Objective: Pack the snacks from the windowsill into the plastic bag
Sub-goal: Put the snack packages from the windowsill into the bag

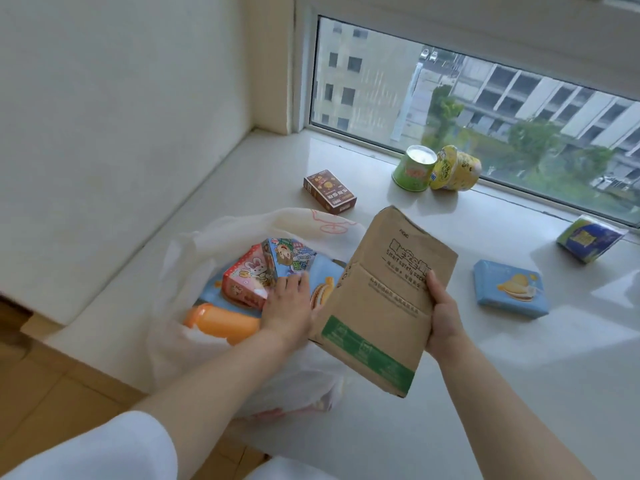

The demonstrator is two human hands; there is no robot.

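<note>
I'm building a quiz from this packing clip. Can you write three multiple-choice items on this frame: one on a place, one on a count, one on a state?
1. Where is the brown snack box?
A. on the windowsill beyond the bag
B. inside the bag
C. in the left hand

2. How many cup-shaped containers lie by the window glass?
A. one
B. two
C. four

3. What is the right hand doing?
A. resting flat on the sill
B. gripping the kraft paper package
C. hanging idle

Key: 1 A, the box lies on the windowsill past the plastic bag. 2 B, a green cup and a yellow cup lie tipped side by side. 3 B, its fingers curl round the edge of the kraft paper package, while the left hand reaches into the bag.
</note>
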